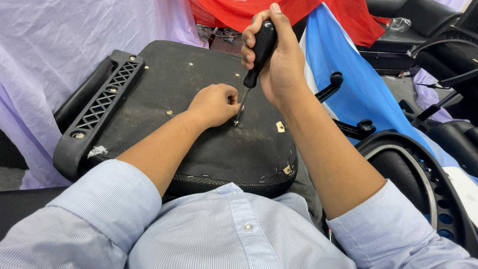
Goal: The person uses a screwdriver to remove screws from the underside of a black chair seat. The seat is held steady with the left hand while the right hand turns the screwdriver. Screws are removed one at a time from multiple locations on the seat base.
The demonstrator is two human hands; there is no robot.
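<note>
An upturned black chair seat (164, 94) rests on my lap, its fabric-covered underside facing up. My right hand (276, 55) is shut on the black handle of a screwdriver (254, 67), held almost upright. The metal shaft runs down to a screw (236, 122) in the seat bottom. My left hand (215, 104) is curled into a fist on the fabric, its fingers pinching the shaft near the tip. A black plastic armrest (97, 107) is fixed along the seat's left side.
Several small metal screws (169, 112) and staples dot the seat bottom. Lilac cloth (45, 55) hangs to the left, red cloth (343, 15) and blue cloth (363, 89) lie behind. Black chair parts (423, 184) sit at the right, with a clear plastic bottle (398, 22) further back.
</note>
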